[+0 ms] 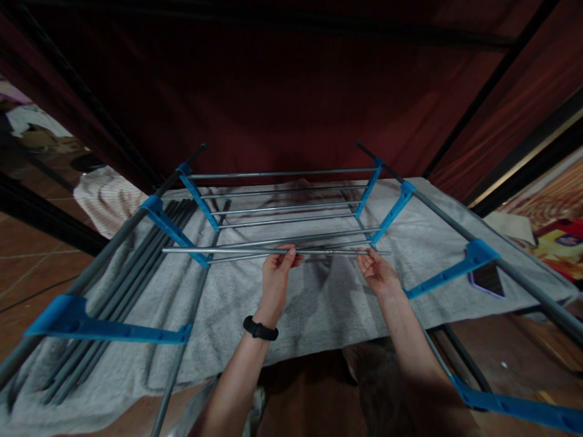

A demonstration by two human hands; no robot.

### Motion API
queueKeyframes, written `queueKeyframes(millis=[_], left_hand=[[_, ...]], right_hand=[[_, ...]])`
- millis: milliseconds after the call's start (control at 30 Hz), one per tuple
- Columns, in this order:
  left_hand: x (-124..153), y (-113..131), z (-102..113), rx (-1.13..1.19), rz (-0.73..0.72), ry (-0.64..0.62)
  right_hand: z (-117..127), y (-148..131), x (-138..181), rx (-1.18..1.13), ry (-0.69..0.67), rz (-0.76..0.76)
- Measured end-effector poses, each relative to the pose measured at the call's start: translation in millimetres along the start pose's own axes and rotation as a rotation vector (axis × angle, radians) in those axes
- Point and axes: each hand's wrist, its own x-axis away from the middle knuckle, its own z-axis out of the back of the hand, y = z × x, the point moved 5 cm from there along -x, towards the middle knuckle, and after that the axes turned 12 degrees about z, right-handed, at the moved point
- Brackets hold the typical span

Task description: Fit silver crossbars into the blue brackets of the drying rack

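My left hand (283, 260), with a black band on its wrist, pinches a thin grey metal tube (228, 250) near its middle. The same tube runs level to my right hand (374, 267), whose thumb and fingers close on it near its right end. Around both hands stands a rack frame of grey tubes and blue plastic brackets. The left blue bracket (175, 229) and the right blue bracket (394, 212) have crossbars between them, just behind the held tube. Farther back, more crossbars (282, 209) join another pair of brackets.
Several loose grey tubes (122, 291) lie on the grey towel (319, 309) at left. A phone (487, 278) rests by the right side. Nearer blue brackets (113, 328) jut inward at left. A dark red curtain (282, 91) hangs behind; a red and yellow package (562, 249) is at right.
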Motion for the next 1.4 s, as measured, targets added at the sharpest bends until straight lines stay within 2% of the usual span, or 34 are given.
queueKeyframes(millis=[167,433,633,800,1100,1400], left_hand=[[-0.9,-2.5,4.3,0.048,0.031,0.0],[3.7,-10.6,0.5,0.064,0.087,-0.003],[5.5,-18.5,1.4,0.05,0.129,0.003],[4.6,-19.3,9.3,0.054,0.144,0.046],[-5.0,-14.1,50.4,0.251,0.225,0.158],[-6.5,0.4,75.1,0.346,0.233,0.269]], right_hand=[[-5.7,4.4,1.9,0.014,-0.024,-0.012],[-33.1,34.6,23.0,0.06,-0.261,-0.076],[-43.6,49.3,34.5,0.037,-0.342,-0.11],[-43.0,48.0,34.3,0.045,-0.313,-0.102],[-37.4,41.0,28.6,0.081,-0.213,-0.098],[-29.9,35.8,22.8,0.074,-0.176,-0.084]])
